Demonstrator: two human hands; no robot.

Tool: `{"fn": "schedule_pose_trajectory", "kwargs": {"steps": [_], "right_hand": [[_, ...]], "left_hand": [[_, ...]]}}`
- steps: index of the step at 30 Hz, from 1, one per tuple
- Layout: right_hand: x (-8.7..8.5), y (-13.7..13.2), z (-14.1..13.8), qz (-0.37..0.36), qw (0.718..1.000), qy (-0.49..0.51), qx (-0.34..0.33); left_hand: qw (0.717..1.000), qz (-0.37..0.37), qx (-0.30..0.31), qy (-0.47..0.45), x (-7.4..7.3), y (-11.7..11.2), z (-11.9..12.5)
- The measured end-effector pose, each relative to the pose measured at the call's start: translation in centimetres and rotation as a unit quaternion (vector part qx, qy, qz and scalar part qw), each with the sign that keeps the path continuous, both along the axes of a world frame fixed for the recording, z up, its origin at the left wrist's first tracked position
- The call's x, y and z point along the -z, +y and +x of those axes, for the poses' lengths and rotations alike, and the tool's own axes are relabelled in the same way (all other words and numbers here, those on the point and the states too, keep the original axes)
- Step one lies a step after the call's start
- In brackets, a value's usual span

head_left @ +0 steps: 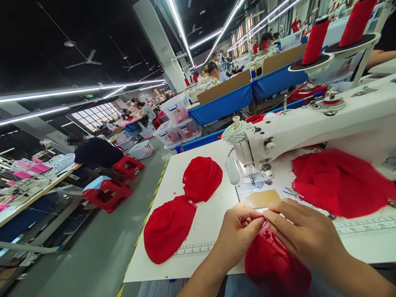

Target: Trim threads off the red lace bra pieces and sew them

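A red fabric piece (275, 262) with small dark marks hangs over the table's front edge. My left hand (236, 235) pinches its upper edge, thumb against fingers. Close beside it, my right hand (305, 233) pinches the same edge, and the fingertips of both hands nearly meet. Just beyond them stands a white sewing machine (287, 136), its needle and presser foot (253, 178) over the metal plate. Two joined rounded red fabric pieces (170, 231) lie on the left of the table. Scissors (293, 194) lie partly under a heap of red fabric (340, 181) on the right.
A printed ruler strip (198, 249) runs along the white tabletop (213, 218). Red thread cones (315, 41) stand on a holder at the upper right. Clear plastic bins (176, 107) are stacked behind the table. Red stools (107, 194) and a seated person (97, 152) are across the aisle.
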State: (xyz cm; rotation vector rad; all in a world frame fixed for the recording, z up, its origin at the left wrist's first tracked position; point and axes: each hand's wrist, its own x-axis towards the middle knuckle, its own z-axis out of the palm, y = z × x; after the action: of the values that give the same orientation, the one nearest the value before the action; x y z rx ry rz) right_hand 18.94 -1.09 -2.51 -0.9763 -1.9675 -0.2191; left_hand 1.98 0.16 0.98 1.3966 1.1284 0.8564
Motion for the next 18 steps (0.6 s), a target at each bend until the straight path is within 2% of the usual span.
{"fn": "schedule_pose_trajectory", "kwargs": {"steps": [2, 4, 6, 10, 13, 15, 18], "right_hand": [[-0.11, 0.01, -0.08, -0.098, 0.992, 0.076, -0.04], [-0.28, 0.09, -0.07, -0.189, 0.967, 0.153, -0.073], [-0.39, 0.19, 0.03, -0.228, 0.95, 0.191, -0.09], [-0.15, 0.24, 0.28, -0.179, 0.962, 0.179, -0.104], [0.24, 0.15, 0.21, -0.131, 0.981, 0.126, -0.069], [0.4, 0.13, 0.08, -0.143, 0.981, 0.127, -0.027], [0.33, 0.17, -0.04, -0.197, 0.96, 0.198, 0.009]], "left_hand": [[0.998, -0.047, 0.006, -0.036, -0.11, 0.04, 0.01], [0.992, -0.097, 0.008, -0.076, -0.26, 0.09, 0.01], [0.989, -0.117, 0.007, -0.095, -0.38, 0.16, 0.02], [0.989, -0.109, 0.002, -0.096, -0.29, 0.24, 0.08], [0.994, -0.079, 0.002, -0.076, -0.15, 0.19, 0.18], [0.995, -0.074, 0.0, -0.067, -0.11, 0.15, 0.2], [0.991, -0.105, -0.003, -0.079, -0.11, 0.16, 0.1]]}}
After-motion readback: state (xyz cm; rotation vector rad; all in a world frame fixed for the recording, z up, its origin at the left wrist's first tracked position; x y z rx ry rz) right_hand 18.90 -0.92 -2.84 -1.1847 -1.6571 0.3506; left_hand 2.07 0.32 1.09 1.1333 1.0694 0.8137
